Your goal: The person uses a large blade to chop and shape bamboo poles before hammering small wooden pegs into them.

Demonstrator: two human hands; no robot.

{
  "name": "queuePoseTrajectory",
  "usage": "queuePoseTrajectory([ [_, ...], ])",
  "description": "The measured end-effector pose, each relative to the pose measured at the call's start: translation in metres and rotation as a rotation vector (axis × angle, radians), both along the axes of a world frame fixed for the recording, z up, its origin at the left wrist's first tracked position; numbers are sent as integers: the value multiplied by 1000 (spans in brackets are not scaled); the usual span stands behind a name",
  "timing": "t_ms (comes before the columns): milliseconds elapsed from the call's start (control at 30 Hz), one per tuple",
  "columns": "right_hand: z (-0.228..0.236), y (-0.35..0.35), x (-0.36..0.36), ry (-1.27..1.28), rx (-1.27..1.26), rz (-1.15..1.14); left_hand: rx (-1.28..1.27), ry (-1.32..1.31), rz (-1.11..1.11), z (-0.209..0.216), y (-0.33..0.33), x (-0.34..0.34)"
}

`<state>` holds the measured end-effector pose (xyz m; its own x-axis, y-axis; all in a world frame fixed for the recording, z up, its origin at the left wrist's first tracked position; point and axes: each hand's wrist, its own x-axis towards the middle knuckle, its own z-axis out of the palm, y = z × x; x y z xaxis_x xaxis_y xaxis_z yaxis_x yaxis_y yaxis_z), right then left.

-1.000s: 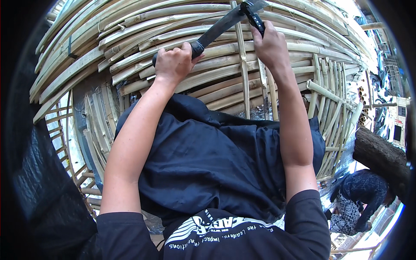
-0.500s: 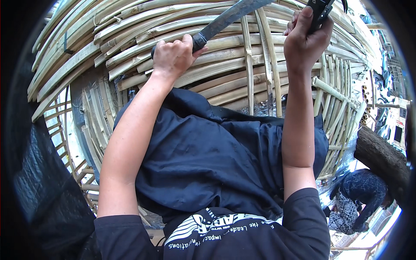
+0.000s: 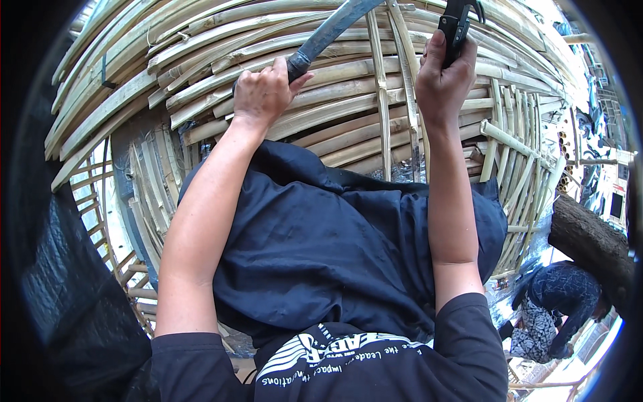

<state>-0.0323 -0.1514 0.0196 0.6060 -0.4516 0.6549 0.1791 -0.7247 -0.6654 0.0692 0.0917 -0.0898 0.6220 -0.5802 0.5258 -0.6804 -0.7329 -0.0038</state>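
My left hand (image 3: 260, 95) is closed around the dark handle of a machete (image 3: 338, 30), whose grey blade slants up to the right and runs out of view at the top. My right hand (image 3: 445, 87) grips a black tool (image 3: 457, 28) with small silver rivets and a curved black prong at its upper end; its exact kind I cannot make out. Both hands are over stacked split bamboo strips (image 3: 348, 84). Two upright bamboo strips (image 3: 382, 87) cross the stack between my hands. A dark cloth (image 3: 335, 234) covers my lap.
More bamboo strips (image 3: 526, 127) form a lattice at the right. A dark tree trunk (image 3: 593, 241) stands near a bent-over person (image 3: 562, 295) in dark clothes at the lower right. Black sheeting (image 3: 57, 275) hangs on the left, beside a bamboo frame (image 3: 94, 211).
My right hand has moved left and slightly down with the black tool, closer to the machete. My left hand has shifted slightly left and down, the machete with it.
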Motion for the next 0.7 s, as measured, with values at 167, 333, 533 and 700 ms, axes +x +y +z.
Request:
queuePoseTrajectory([
  [167, -8, -2, -2, 14, 0, 0, 6, -51, -29, 0, 0, -2],
  [333, -8, -1, -3, 9, -10, -12, 58, -28, 40, 11, -3, -7],
  [533, -9, -5, -5, 45, 5, -16, 211, -23, 51, 54, 6, -14],
  [700, -18, -11, -4, 8, 61, -15, 345, -93, 47, 79, 6, -10],
])
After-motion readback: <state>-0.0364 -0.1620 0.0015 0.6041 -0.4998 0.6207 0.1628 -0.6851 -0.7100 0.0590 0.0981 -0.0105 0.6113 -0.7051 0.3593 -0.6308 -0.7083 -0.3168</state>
